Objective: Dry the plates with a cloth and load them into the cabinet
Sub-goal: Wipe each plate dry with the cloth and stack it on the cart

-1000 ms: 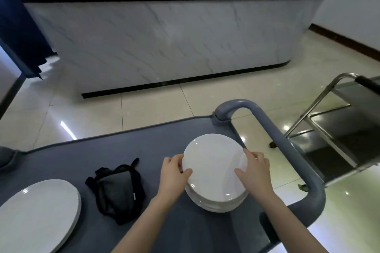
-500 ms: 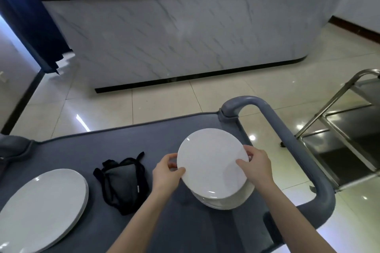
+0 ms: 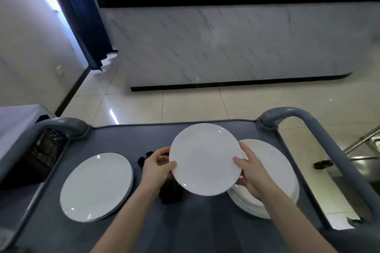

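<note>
One single plate [image 3: 205,160] and two stacks of plates: left stack [image 3: 96,186], right stack [image 3: 273,170]. One cloth [image 3: 171,192], one cart [image 3: 205,228].

Plain white round ceramic plate [image 3: 205,158], centre; white ceramic plate stack [image 3: 275,174], 3 o'clock; white ceramic plates [image 3: 96,187], 9 o'clock. Black fabric cloth [image 3: 171,193] lies at 7 o'clock of the centre plate. Slate-grey plastic cart top [image 3: 127,137]. White marble counter front [image 3: 216,43] shows grey diagonal veins, 12 o'clock. Navy blue curtain [image 3: 82,16], 11 o'clock.
</note>
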Demonstrator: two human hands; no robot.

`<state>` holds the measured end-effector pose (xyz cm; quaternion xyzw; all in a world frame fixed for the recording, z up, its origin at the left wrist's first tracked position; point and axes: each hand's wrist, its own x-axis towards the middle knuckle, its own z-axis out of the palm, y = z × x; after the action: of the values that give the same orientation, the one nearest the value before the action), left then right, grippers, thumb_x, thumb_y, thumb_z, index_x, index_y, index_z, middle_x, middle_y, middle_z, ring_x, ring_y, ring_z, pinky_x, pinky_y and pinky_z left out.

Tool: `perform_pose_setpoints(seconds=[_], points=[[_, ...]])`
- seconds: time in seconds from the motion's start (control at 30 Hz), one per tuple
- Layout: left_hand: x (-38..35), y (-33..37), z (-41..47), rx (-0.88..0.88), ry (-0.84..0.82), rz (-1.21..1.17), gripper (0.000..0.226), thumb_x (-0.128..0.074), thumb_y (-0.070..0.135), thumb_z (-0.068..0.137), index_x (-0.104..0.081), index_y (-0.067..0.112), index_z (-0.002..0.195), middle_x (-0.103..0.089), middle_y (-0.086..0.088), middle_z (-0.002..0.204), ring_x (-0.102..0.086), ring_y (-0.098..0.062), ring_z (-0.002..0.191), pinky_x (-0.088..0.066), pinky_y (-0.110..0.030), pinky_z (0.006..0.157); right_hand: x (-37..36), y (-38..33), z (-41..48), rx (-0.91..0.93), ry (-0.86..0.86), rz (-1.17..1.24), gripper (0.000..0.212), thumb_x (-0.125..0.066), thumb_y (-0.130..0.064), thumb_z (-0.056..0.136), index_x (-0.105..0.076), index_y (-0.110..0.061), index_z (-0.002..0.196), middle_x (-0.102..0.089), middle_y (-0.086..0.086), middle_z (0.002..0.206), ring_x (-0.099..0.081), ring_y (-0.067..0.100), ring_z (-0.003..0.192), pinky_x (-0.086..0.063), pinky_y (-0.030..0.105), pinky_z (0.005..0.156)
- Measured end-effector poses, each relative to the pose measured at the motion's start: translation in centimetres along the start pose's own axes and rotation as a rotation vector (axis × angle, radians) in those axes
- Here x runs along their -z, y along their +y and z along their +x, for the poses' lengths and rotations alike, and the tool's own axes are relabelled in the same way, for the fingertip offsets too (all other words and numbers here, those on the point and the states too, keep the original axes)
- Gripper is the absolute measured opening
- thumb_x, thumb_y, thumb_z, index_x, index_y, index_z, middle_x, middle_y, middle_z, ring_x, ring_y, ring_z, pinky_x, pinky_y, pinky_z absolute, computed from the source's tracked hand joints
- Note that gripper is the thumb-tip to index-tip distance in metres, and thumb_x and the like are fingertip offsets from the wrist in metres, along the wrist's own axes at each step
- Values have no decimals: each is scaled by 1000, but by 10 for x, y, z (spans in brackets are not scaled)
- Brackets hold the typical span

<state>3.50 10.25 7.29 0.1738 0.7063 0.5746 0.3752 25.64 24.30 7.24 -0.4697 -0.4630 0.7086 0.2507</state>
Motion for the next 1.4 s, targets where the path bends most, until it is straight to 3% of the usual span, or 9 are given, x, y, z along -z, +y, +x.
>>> perform_pose_setpoints(seconds=[0.2,0.33,0.6,0.73,0.83,1.07,1.2,1.3,1.4], points=[[43,-7,11,2,17,52,29,-65,8,88,-69,20,114,-75,-2,94,-73,-19,88,-59,-44,85,-20,5,7,-31,54,90,43,-51,-4,98,-57,-36,126,-68,0,115,-67,33,99,-59,48,73],[56,-17,23,-120,84,438,31,-65,8,86,-69,27,110,-71,12,92,-66,-9,91,-51,-24,86,-13,3,11,-13,118,81,47,-52,-5,99,-53,-40,130,-70,-5,108,-68,30,93,-62,45,67],[44,-32,68,-306,-365,1200,82,-71,38,83,-29,26,152,-37,3,155,-18,-23,148,-17,-39,120,-6,12,11,-30,135,11,46,-56,-8,97,-57,-42,128,-73,-4,108,-68,29,95,-58,36,54],[41,-44,81,-290,-373,1414,89,-65,60,80,-26,26,152,-45,0,142,-30,-27,139,-17,-45,118,-4,16,10,-29,139,-8,50,-55,-7,97,-53,-37,137,-71,1,113,-69,30,94,-57,35,54],[44,-49,83,-309,-338,1524,70,-59,67,81,-49,25,136,-49,-1,125,-39,-26,123,-24,-41,112,-5,16,9,-25,150,-22,50,-54,-7,98,-51,-34,140,-69,3,116,-67,31,95,-57,35,54],[69,-37,70,-368,-224,1249,43,-60,61,85,-48,25,104,-49,5,104,-49,-20,106,-44,-35,85,-7,13,5,-6,140,-19,48,-55,-7,97,-55,-37,135,-69,2,116,-67,29,96,-57,34,54],[80,-4,55,-308,43,957,42,-65,57,81,-36,27,88,-58,9,82,-57,-21,78,-40,-33,60,-12,7,2,8,125,18,46,-54,-6,97,-61,-48,117,-71,-3,110,-67,30,97,-57,35,53],[74,24,43,-333,302,688,42,-71,53,76,-38,30,90,-58,12,86,-59,-20,83,-42,-32,62,-25,7,0,27,114,34,46,-54,-5,97,-59,-47,115,-72,-8,101,-68,28,94,-58,36,54],[56,44,25,-398,273,548,50,-76,47,71,-38,41,103,-55,24,98,-58,-10,90,-45,-31,68,-47,9,-2,60,68,63,47,-52,-2,97,-63,-44,112,-75,-7,97,-70,24,88,-58,38,57]])
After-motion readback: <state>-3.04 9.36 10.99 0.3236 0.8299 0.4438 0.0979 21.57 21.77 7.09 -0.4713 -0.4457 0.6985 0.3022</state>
